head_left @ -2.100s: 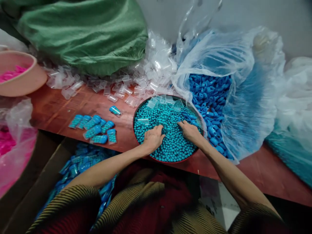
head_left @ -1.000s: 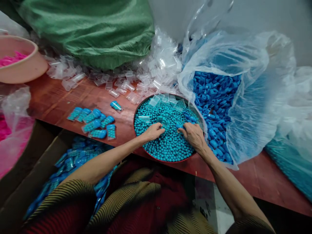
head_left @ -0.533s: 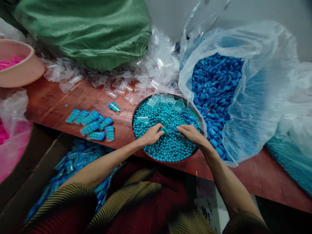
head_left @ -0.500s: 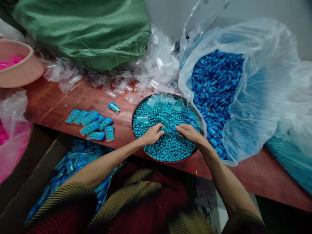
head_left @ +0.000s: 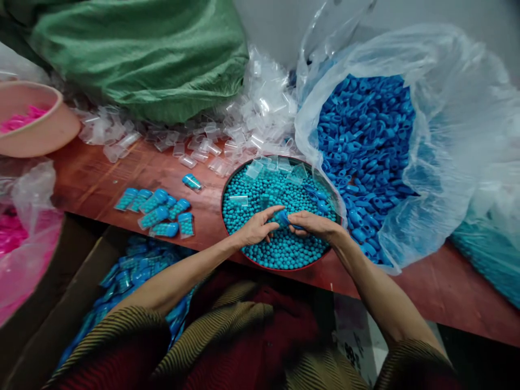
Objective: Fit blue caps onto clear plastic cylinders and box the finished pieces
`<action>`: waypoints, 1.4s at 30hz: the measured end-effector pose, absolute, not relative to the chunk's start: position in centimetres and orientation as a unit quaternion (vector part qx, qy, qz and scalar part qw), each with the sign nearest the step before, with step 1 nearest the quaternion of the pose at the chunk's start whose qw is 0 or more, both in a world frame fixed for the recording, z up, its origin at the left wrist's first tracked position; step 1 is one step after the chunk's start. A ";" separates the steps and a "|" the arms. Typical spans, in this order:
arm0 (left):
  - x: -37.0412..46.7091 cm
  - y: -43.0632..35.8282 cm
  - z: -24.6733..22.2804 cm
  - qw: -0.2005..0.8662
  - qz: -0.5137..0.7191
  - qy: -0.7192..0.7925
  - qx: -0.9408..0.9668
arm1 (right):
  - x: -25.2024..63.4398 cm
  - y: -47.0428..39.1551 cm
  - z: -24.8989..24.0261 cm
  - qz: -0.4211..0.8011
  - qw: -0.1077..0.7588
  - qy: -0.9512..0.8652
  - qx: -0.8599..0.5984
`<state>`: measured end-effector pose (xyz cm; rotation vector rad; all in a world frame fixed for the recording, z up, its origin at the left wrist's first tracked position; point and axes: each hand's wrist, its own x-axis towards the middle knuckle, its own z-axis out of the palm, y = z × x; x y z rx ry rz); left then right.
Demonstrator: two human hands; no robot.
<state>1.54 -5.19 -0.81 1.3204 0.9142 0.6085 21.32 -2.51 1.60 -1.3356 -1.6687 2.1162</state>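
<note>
Working over a round tray (head_left: 280,269) of teal beads (head_left: 292,253), a person pinched a blue cap (head_left: 284,218) in the right hand (head_left: 312,223), between both hands. The left hand (head_left: 259,226) had thumb and forefinger parted beside it; I could not tell whether they held anything. The tray sat close to the table's (head_left: 430,290) front edge. A plastic bag (head_left: 442,135) crowded its right rim; leftward, red tabletop separated it from filled containers (head_left: 153,218).

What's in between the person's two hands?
In the head view: a small blue cap, pinched by the right hand, with turquoise beads below. Whether the left hand touches it, I can't tell.
</note>
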 end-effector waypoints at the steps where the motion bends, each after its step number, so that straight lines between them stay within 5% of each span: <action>1: 1.5 -5.2 -0.8 0.654 0.271 0.398 0.584 | 21.4 -2.5 1.6 0.710 0.059 -0.548 -0.438; 20: 1.7 -5.9 -0.3 0.508 0.282 0.470 0.664 | 20.7 -2.5 0.8 0.683 0.038 -0.570 -0.455; 27: 1.2 -5.1 -0.6 0.689 0.297 0.428 0.504 | 21.1 -3.7 2.5 0.724 0.236 -0.480 -0.436; 33: 1.4 -5.1 -0.5 0.667 0.292 0.430 0.534 | 19.5 -4.5 1.6 0.448 0.251 -0.664 -0.544; 42: 2.2 -6.1 0.0 0.583 0.378 0.442 0.568 | 16.4 -7.2 1.2 0.176 0.104 -0.811 -0.549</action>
